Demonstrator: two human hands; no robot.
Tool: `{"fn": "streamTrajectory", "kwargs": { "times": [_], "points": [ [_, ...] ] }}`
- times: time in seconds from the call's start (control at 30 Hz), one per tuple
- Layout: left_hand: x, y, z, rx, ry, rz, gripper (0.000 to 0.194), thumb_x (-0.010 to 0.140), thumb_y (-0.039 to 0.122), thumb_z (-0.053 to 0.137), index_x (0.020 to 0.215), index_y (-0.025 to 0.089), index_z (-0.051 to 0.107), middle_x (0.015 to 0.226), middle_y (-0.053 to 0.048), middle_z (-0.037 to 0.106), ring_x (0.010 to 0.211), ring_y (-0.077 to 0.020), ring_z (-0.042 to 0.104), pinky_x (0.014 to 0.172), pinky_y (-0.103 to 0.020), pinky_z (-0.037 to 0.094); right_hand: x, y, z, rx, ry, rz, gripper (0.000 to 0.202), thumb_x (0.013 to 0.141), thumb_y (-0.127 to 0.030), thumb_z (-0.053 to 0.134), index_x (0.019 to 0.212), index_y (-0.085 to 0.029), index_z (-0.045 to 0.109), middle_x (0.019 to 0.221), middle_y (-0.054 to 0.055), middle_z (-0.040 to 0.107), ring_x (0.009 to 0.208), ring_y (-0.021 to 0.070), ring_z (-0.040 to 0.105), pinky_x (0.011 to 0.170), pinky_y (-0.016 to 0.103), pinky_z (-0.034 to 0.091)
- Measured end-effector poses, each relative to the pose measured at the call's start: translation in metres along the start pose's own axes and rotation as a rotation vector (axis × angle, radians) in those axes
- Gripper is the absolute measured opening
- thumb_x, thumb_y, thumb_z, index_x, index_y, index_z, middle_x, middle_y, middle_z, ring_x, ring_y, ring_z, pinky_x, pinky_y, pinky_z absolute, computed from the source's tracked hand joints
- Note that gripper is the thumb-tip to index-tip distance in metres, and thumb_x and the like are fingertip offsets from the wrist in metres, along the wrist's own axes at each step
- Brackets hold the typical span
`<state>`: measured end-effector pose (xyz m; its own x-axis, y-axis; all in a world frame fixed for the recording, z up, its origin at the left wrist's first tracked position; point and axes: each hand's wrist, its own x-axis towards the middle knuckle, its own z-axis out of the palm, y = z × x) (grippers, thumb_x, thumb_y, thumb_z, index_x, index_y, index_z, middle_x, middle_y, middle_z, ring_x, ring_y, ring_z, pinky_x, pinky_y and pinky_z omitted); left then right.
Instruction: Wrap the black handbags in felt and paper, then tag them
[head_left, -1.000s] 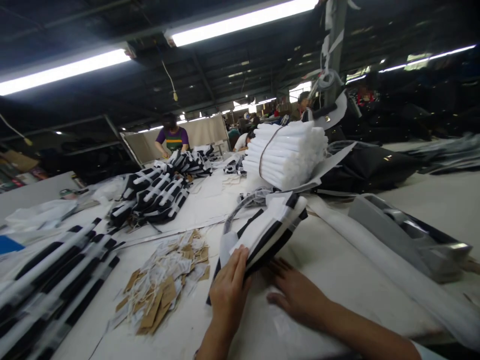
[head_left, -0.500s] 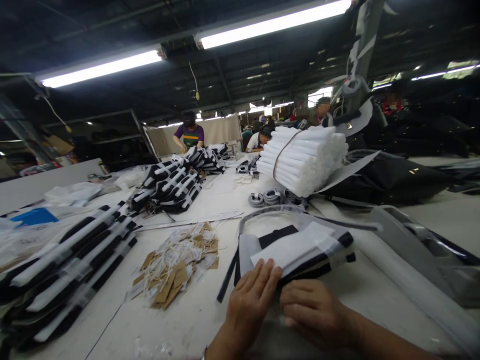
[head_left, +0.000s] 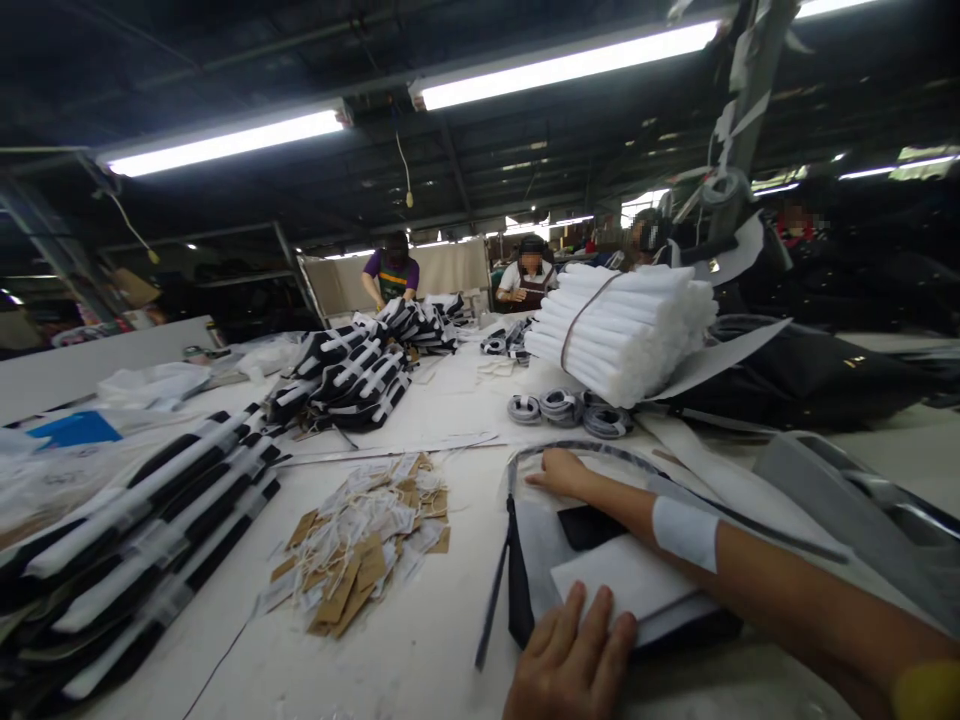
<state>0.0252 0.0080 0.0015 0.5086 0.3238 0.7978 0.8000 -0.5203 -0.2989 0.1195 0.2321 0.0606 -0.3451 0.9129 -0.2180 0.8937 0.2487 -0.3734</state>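
My left hand (head_left: 574, 655) lies with its fingers spread on a folded white sheet (head_left: 637, 580) near the table's front. Under that sheet is a black and grey fabric piece (head_left: 534, 540) with a flap laid out toward the back. My right hand (head_left: 561, 472) reaches across to the flap's far end, fingers curled at the clear-edged dark trim (head_left: 517, 462). What its fingertips pinch is partly hidden. A loose dark strip (head_left: 491, 605) hangs off the piece's left side. A white patch (head_left: 684, 532) covers part of my right forearm.
A heap of brown and white string tags (head_left: 367, 540) lies left of my hands. Beyond are folded black-and-white bundles (head_left: 150, 545), grey coiled strips (head_left: 559, 405) and a tied stack of white rolls (head_left: 615, 330). A grey object (head_left: 825, 500) stands right. Co-workers are at the far end.
My right hand has left the front edge beside my left hand and moved to the far end of the flap. The folded piece has opened out, and the view has shifted slightly.
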Motion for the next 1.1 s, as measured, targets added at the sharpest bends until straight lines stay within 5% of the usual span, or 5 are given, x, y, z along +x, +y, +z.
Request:
{"fn": "streamTrajectory", "kwargs": {
  "times": [0.3, 0.6, 0.83, 1.0, 1.1],
  "points": [
    [-0.002, 0.023, 0.017, -0.038, 0.209, -0.184, 0.021, 0.096, 0.022, 0.057, 0.104, 0.028, 0.076, 0.115, 0.003, 0.073, 0.097, -0.0191, 0.074, 0.071, -0.022, 0.059, 0.017, 0.0, 0.003, 0.344, -0.217, 0.141, 0.032, 0.096, -0.036, 0.06, 0.122, -0.016, 0.06, 0.12, 0.008, 0.063, 0.1, 0.0211, 0.064, 0.085, 0.041, 0.057],
    [-0.009, 0.047, 0.035, -0.063, 0.326, -0.326, 0.02, 0.097, 0.023, 0.057, 0.1, 0.029, 0.076, 0.113, 0.003, 0.074, 0.101, -0.0197, 0.073, 0.08, -0.024, 0.057, -0.009, 0.007, -0.014, 0.918, -0.162, -0.07, 0.025, 0.089, -0.032, 0.07, 0.103, -0.012, 0.066, 0.101, 0.011, 0.074, 0.088, 0.0158, 0.071, 0.082, 0.029, 0.058],
    [-0.005, 0.036, 0.017, -0.082, 0.18, -0.247, 0.036, 0.103, 0.016, 0.04, 0.114, 0.027, 0.072, 0.117, 0.001, 0.074, 0.11, -0.0193, 0.069, 0.088, -0.025, 0.055, -0.073, 0.002, -0.03, 1.008, -0.038, -0.331, 0.046, 0.074, -0.049, 0.08, 0.105, -0.015, 0.076, 0.102, 0.009, 0.077, 0.101, 0.024, 0.07, 0.097, 0.038, 0.051],
    [0.012, 0.016, -0.012, -0.093, -0.055, -0.078, 0.037, 0.103, 0.015, 0.037, 0.12, 0.023, 0.069, 0.121, 0.0, 0.072, 0.107, -0.0193, 0.07, 0.079, -0.024, 0.057, -0.141, 0.003, -0.017, 0.667, 0.018, -0.718, 0.02, 0.09, -0.031, 0.066, 0.101, -0.023, 0.08, 0.095, 0.003, 0.077, 0.091, 0.0191, 0.071, 0.086, 0.028, 0.054],
    [0.014, 0.014, -0.017, -0.145, -0.055, -0.102, 0.034, 0.102, 0.015, 0.039, 0.112, 0.021, 0.071, 0.099, -0.001, 0.077, 0.09, -0.0182, 0.074, 0.079, -0.026, 0.059, -0.171, 0.013, 0.0, 0.582, 0.006, -0.831, 0.025, 0.09, -0.014, 0.06, 0.103, -0.024, 0.079, 0.111, 0.005, 0.073, 0.099, 0.0163, 0.07, 0.088, 0.024, 0.053]
  ]
}}
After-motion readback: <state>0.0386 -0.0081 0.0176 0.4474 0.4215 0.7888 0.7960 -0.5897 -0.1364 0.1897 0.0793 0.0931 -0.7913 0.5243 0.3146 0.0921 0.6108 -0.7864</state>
